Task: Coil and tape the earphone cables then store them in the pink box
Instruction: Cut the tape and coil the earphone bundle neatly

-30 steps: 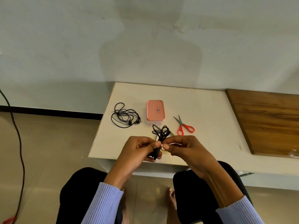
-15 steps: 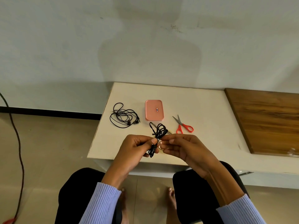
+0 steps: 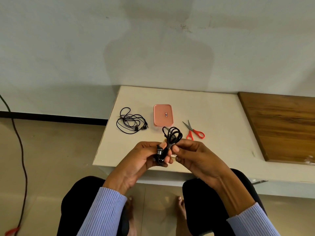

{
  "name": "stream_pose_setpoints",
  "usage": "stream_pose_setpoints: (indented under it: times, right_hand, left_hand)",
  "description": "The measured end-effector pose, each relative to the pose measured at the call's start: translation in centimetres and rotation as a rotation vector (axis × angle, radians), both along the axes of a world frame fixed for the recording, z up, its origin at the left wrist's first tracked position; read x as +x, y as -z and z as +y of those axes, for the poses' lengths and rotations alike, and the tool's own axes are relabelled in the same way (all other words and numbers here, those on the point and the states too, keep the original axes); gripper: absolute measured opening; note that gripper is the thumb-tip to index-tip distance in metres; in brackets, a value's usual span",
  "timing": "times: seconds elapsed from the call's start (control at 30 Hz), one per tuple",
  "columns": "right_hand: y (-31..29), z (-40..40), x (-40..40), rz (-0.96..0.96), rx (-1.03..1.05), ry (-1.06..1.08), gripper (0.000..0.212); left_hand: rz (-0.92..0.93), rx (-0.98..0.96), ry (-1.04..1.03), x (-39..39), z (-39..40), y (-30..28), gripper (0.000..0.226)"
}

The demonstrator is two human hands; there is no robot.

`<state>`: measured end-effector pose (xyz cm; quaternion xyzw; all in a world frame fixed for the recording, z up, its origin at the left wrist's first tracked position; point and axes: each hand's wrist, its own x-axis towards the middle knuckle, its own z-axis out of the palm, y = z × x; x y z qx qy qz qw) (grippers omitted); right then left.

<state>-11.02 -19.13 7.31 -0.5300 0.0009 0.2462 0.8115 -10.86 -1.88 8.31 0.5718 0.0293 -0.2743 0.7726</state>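
Observation:
A coiled black earphone cable (image 3: 172, 135) is held above the near edge of the white table (image 3: 213, 116). My left hand (image 3: 144, 159) grips its lower end, where an earbud shows by the fingers. My right hand (image 3: 192, 154) pinches the bundle at its middle, where a pale band wraps it. Loops stick up above both hands. A second black earphone cable (image 3: 131, 122) lies loose and tangled on the table's left part. The pink box (image 3: 163, 114) sits lid-on in the table's middle, just beyond the held coil.
Red-handled scissors (image 3: 194, 131) lie to the right of the pink box. A brown wooden board (image 3: 283, 126) covers the table's right end. A dark cord (image 3: 18, 150) runs down the floor at the left. My knees are under the near edge.
Both hands have turned the coil slightly; the left hand's grip has slid so the earbud end now shows beside its fingers. Nothing on the table has moved.

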Motion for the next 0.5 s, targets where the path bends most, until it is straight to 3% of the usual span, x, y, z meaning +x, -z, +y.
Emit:
stream_pose_setpoints:
  times: [0.13,0.23,0.33,0.5]
  right_hand:
    - [0.2,0.1,-0.1,-0.076,-0.167,0.021,0.022]
    - [0.2,0.2,-0.2,-0.103,-0.372,0.097,0.016]
    - [0.1,0.6,0.0,-0.109,-0.449,0.170,0.010]
    - [0.3,0.9,0.0,-0.041,-0.514,0.240,0.011]
  left_hand:
    - [-0.002,0.056,0.041,0.2,0.0,0.1,0.027]
    - [-0.109,0.278,0.006,0.1,-0.3,0.5,0.029]
    - [-0.265,0.488,-0.114,0.2,-0.6,1.5,0.029]
    - [-0.341,0.476,-0.187,0.1,-1.0,1.3,0.028]
